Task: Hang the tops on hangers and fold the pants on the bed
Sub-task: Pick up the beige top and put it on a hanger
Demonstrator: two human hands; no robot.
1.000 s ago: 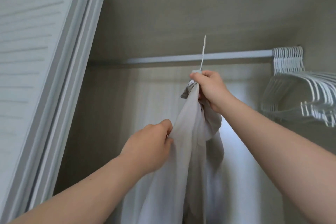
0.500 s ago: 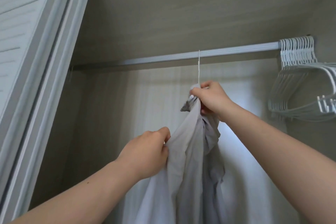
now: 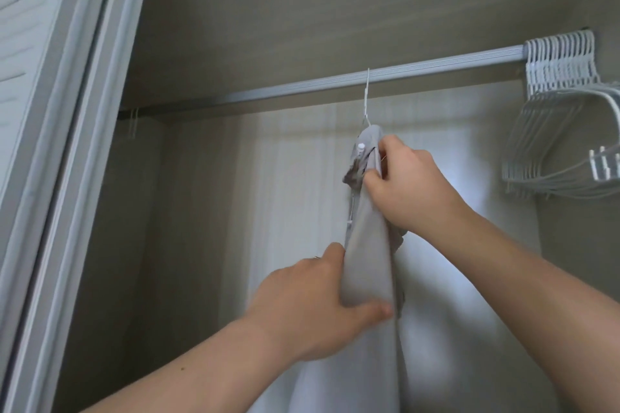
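Note:
A pale grey top [image 3: 367, 258] hangs from a thin white hanger [image 3: 367, 90] whose hook sits over the closet rod [image 3: 255, 94]. My right hand [image 3: 407, 184] grips the fabric near the collar, just below the hook. Lower down, my left hand [image 3: 312, 305] holds the front of the top, thumb across the cloth. The hanger's shoulders are hidden inside the garment. No pants are in view.
Several empty white hangers [image 3: 567, 104] bunch at the rod's right end. A white sliding closet door [image 3: 50, 111] frames the left side. A shelf underside [image 3: 318, 10] spans above the rod. The closet's back wall [image 3: 208, 211] lies behind the top.
The hanger's hook now rests over the rod. My right hand has slid from the hanger neck down onto the collar, and my left hand has shifted right across the fabric.

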